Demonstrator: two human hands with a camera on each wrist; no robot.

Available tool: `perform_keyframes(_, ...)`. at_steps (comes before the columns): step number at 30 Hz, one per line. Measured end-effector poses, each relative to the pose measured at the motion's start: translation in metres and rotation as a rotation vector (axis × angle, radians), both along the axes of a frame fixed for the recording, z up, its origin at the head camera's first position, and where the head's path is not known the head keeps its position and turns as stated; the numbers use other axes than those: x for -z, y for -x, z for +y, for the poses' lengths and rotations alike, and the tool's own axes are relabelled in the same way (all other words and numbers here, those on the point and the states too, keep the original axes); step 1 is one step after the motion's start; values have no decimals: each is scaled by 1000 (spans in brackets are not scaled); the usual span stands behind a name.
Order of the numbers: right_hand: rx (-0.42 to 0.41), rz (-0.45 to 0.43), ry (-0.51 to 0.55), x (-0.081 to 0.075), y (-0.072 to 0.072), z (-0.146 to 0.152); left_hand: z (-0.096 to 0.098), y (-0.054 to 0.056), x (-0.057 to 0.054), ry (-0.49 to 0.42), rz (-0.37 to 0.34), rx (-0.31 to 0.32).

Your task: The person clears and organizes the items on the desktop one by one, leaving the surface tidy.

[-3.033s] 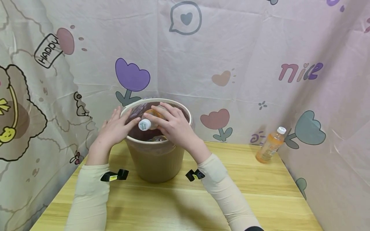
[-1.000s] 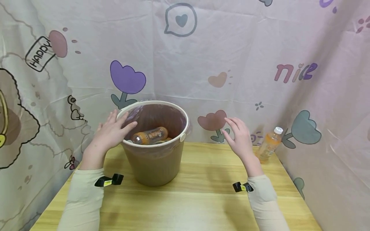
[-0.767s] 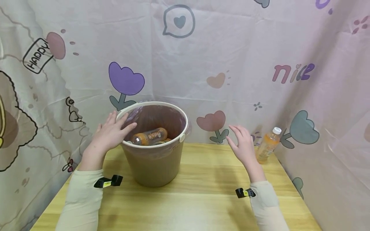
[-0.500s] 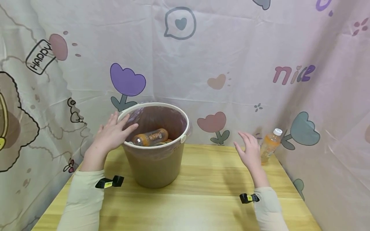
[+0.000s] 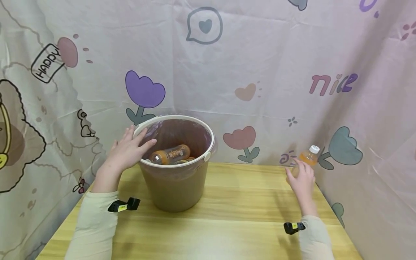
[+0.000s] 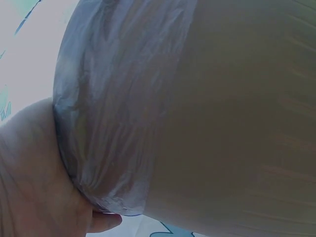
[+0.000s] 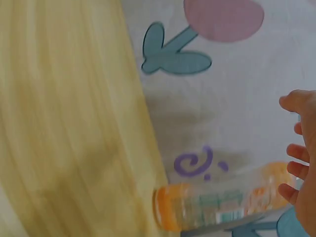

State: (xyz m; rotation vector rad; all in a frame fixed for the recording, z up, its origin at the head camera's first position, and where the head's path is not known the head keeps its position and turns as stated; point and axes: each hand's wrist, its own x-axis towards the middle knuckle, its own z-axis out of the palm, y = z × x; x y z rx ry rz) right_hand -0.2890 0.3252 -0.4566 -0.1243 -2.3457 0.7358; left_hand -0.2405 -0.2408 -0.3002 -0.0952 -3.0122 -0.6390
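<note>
My left hand (image 5: 128, 151) rests on the left rim of a brown trash bin (image 5: 175, 187), fingers spread. Its palm lies against the bag-covered rim in the left wrist view, beside the clear plastic liner (image 6: 123, 98). At the far right of the table, my right hand (image 5: 302, 180) is at an orange-and-clear drink bottle (image 5: 309, 157) with a white cap, partly covering it. In the right wrist view, the loosely bent fingers (image 7: 298, 169) overlap the upper end of this upright bottle (image 7: 212, 200), not wrapped round it. Inside the bin lies another orange bottle (image 5: 172, 154) on its side.
The wooden table (image 5: 240, 202) spans the space between bin and bottle. A printed cloth (image 5: 208, 57) hangs close behind the table and along both sides. Other items show partly beneath the bottle in the bin.
Three seconds ago both hands were over the bin, the right on a white-capped bottle. That bottle is released, and the right hand has moved right to the standing bottle. The left stays at the rim.
</note>
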Motion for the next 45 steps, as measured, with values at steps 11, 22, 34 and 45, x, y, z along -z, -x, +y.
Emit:
perform_keyframes(11,200,-8,84,-4,4,32,2,-1,0,-1,3,-9)
perform_keyframes(22,213,-209,88,-18,19,55,3,-3,1,-20,10,-16)
perform_keyframes(34,178,-288,59,-25,31,56,3,-4,1,-25,8,-17)
perform_keyframes(45,166,-266,85,-21,31,47,4,-5,0,-32,20,-24)
